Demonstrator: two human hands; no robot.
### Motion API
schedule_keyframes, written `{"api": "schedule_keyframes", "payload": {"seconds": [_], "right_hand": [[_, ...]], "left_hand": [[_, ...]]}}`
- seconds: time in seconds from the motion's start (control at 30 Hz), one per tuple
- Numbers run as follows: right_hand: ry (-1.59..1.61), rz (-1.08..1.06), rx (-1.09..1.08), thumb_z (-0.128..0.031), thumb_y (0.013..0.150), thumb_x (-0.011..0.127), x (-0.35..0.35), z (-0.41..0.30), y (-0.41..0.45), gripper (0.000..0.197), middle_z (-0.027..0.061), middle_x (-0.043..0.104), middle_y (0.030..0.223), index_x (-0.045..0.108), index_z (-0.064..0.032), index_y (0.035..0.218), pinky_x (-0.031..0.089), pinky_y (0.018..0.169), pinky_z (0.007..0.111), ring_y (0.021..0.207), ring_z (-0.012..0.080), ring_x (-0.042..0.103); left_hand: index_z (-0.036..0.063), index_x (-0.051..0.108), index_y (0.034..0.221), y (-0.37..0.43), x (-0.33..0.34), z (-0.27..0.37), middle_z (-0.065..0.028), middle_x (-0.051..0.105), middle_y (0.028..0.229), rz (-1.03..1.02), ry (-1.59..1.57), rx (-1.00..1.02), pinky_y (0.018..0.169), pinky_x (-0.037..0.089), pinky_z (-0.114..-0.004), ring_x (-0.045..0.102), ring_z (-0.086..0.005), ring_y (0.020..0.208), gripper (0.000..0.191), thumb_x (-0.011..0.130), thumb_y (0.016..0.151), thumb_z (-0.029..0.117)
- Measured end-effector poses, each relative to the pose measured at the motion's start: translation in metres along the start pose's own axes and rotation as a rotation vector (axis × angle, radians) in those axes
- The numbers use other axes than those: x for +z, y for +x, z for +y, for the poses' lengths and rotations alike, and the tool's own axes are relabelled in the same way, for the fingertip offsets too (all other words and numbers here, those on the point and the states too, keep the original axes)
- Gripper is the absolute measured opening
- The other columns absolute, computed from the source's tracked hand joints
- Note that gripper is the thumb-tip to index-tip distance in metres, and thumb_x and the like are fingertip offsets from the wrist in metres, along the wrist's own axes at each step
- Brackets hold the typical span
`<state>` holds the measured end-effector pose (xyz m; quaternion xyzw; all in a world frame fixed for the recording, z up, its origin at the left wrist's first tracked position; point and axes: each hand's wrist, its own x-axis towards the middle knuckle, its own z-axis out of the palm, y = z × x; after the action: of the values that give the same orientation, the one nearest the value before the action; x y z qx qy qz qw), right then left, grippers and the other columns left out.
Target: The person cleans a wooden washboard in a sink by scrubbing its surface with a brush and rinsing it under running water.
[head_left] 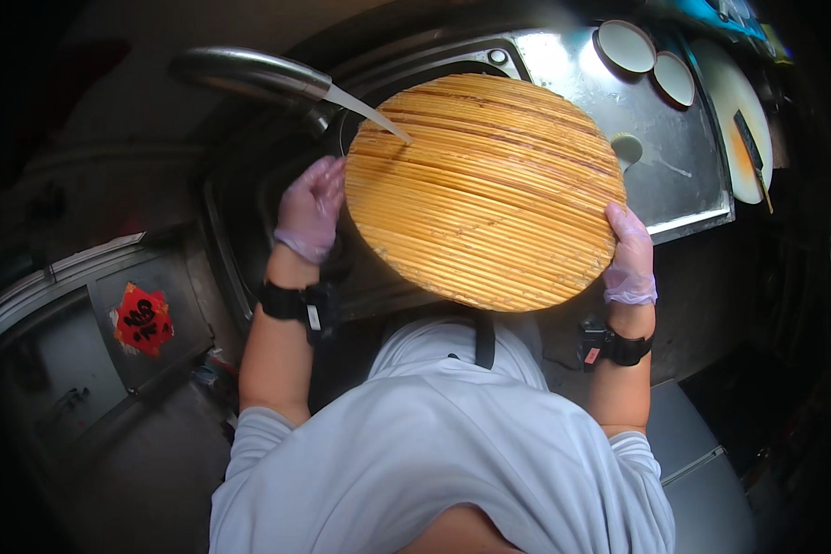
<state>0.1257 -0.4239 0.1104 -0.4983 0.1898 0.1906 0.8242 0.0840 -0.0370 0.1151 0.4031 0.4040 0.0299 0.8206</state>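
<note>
A large round mat or lid of thin yellow-brown strips, probably bamboo [485, 201], is held out over the sink [239, 256]. My left hand [315, 201], in a thin translucent glove, grips its left edge. On the opposite edge my right hand [630, 246], gloved the same way, has its thumb on the upper face; the fingers beneath are hidden. From the curved metal faucet [263, 66], a stream of water [370, 118] falls on the upper left part of the round piece.
On the metal drainboard [685, 166] at the right stand two white bowls with dark outsides [627, 47] and a small pale round object [625, 149]. Beyond its raised edge lies a stained whitish board [734, 118] with a dark-bladed knife or similar tool [749, 145] on it.
</note>
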Motion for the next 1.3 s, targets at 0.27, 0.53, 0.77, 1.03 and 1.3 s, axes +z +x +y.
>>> {"api": "schedule_keyframes", "payload": {"seconds": [0.27,0.53,0.77,1.03,1.3], "right_hand": [[-0.079,0.051,-0.055,-0.015,0.094,0.047,-0.001,-0.004,-0.001,0.035,0.0145,0.059,0.112,0.047,0.0089,0.120,0.046,0.087,0.029,0.097,0.0196,0.059],[-0.071,0.010,-0.042,-0.013,0.094,0.046,-0.001,-0.004,-0.003,0.036,0.0161,0.058,0.114,0.045,0.0094,0.122,0.046,0.089,0.030,0.099,0.0214,0.059],[-0.011,0.009,0.009,-0.012,0.094,0.045,-0.003,0.002,-0.004,0.036,0.0151,0.058,0.113,0.045,0.0092,0.123,0.046,0.089,0.031,0.099,0.0204,0.059],[-0.183,-0.065,0.006,-0.025,0.098,0.043,0.007,0.018,0.013,0.034,0.0080,0.061,0.102,0.054,0.0036,0.113,0.045,0.082,0.027,0.090,0.0135,0.057],[-1.518,0.620,-0.658,-0.003,0.075,0.057,-0.061,0.051,0.056,0.052,0.0196,0.051,0.103,0.047,-0.0019,0.126,0.043,0.085,0.040,0.099,0.0343,0.051]], "left_hand": [[-0.0129,0.028,0.131,0.057,0.040,0.018,-0.0289,0.029,0.139,-0.230,-0.325,-0.188,0.112,0.017,-0.044,0.025,-0.0364,0.133,0.051,0.035,0.091,0.017],[-0.0131,0.021,0.135,0.090,0.035,0.040,-0.0250,0.025,0.144,-0.352,-0.448,-0.208,0.114,0.010,-0.043,0.018,-0.0330,0.138,0.057,0.032,0.091,0.022],[-0.0033,0.047,0.121,0.027,0.017,-0.009,-0.0159,0.058,0.113,-0.219,0.041,-0.327,0.091,0.046,-0.036,0.056,-0.0259,0.103,0.042,0.053,0.091,0.024],[-0.0050,0.048,0.119,-0.034,-0.028,-0.006,-0.0182,0.059,0.111,-0.305,-0.134,-0.432,0.089,0.049,-0.036,0.061,-0.0275,0.099,0.038,0.053,0.089,0.017],[-0.0004,0.044,0.125,-0.077,-0.047,0.021,-0.0196,0.056,0.118,-0.165,-0.122,-0.289,0.094,0.045,-0.044,0.055,-0.0322,0.109,0.041,0.052,0.088,0.016]]}}
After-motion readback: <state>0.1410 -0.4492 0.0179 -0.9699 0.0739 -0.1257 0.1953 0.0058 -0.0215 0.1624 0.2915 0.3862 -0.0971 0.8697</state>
